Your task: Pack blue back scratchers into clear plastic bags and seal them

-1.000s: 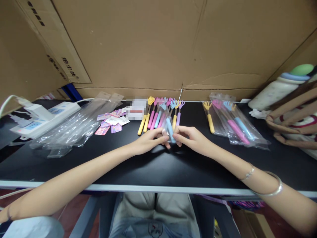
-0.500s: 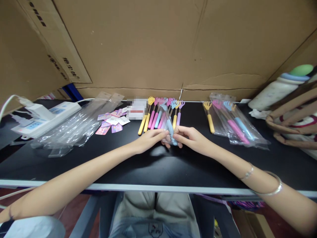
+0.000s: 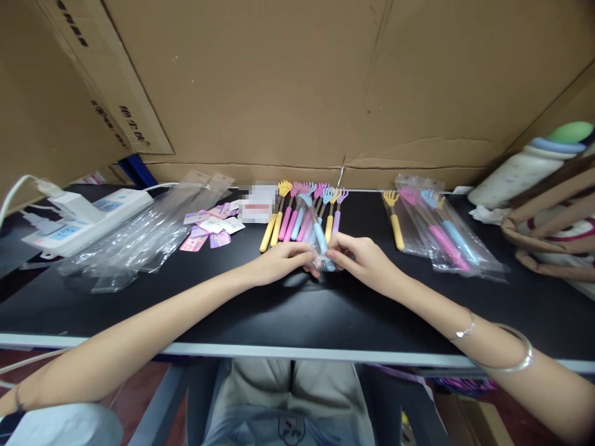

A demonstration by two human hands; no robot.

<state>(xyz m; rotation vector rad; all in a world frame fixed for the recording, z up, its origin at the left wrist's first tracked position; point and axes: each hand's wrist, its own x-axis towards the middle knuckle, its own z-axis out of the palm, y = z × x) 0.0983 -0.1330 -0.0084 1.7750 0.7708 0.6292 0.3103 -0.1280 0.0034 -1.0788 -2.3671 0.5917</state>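
Over the middle of the black table, a light blue back scratcher (image 3: 320,236) lies in a clear plastic bag (image 3: 326,266). My left hand (image 3: 283,260) pinches the bag's lower end from the left side. On the right side, my right hand (image 3: 360,255) is closed on the same end, thumb and fingers together near the blue handle. The claw head points away from me. Behind it, a row of loose back scratchers (image 3: 286,220) in yellow, pink, blue and purple lies side by side, partly hidden by the bagged one.
To the left lie printed cards (image 3: 211,224), a stack of clear bags (image 3: 144,235) and a white power strip (image 3: 88,223). At right are a yellow back scratcher (image 3: 395,228), bagged back scratchers (image 3: 449,241), a bottle (image 3: 525,167) and a brown-strapped bag (image 3: 548,229). Cardboard (image 3: 297,87) stands behind.
Both hands stay at the bag's lower end; the fingers of my right hand have shifted slightly there. The other things lie as before, with a slight shift of the view.
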